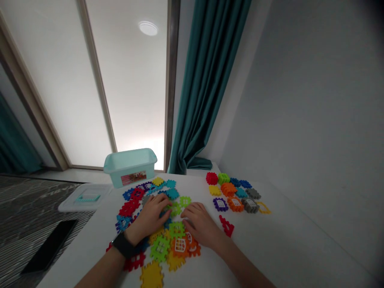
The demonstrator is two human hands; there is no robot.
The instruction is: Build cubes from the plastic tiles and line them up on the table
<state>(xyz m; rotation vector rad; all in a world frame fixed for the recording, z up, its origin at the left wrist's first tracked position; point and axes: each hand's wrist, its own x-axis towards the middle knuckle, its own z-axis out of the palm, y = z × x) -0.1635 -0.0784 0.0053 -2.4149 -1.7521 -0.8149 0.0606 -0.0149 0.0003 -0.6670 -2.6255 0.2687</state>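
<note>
Two bare hands met over a loose spread of interlocking plastic pieces (160,247) on a white worktop (264,244). The left hand (156,212), a black watch (123,245) on its wrist, lay palm down with its fingers loosely bent beside a lime-green piece (175,209); whether it gripped anything could not be told. The right hand (199,220), fingers half curled, stood just across from it, near a second green square (177,229) and orange window pieces (180,245); its grasp, too, was hidden from view. To the right, apart from the spread, small groups sat by colour, among them a red stack (211,178), an orange stack (228,189) and a grey window stack (250,205). A red triangular piece (226,226) lay nearer the right forearm. Behind the spread stood a pale turquoise tub (118,176), with a translucent lid (70,203) to its left.
</note>
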